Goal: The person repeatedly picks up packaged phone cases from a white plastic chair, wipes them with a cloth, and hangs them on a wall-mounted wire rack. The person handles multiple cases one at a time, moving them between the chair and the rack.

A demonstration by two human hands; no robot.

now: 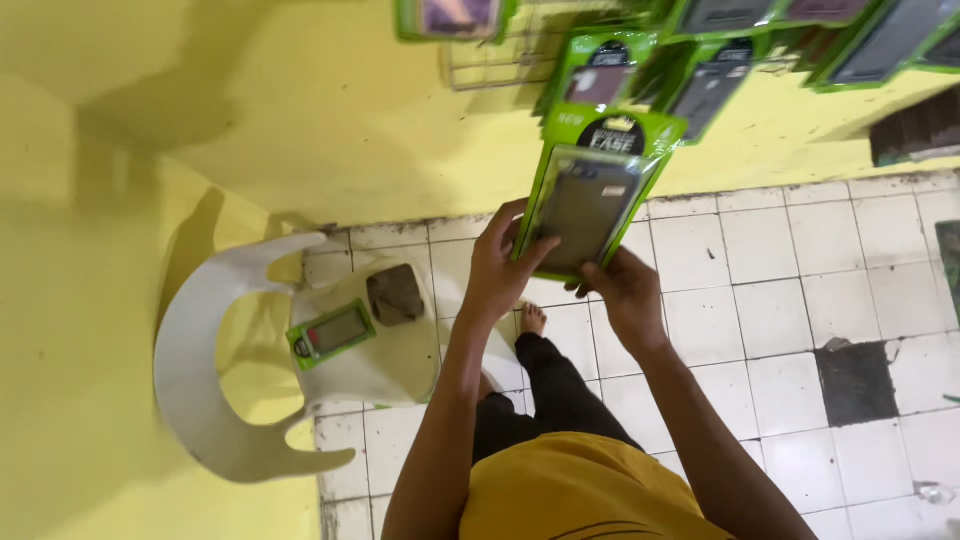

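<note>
The flat green cardboard package with a dark phone case behind clear plastic [588, 205] is being held up in front of the yellow wall [330, 120], over the white tiled floor [760, 300]. The left hand [497, 268] is gripping its left edge, with the fingers [505, 222] clamped on the side and the thumb on the front. The right hand [622, 288] is holding the bottom corner, with its fingers closed under the package.

More green packages with dark cases [700, 60] are hanging in rows on a wire rack [490, 62] on the wall just above. The top of the held package is almost touching them.

A white plastic chair [250, 370] is standing to the left by the wall. A small green package [331, 334] and a dark square thing [395, 295] are lying side by side on its seat.
</note>
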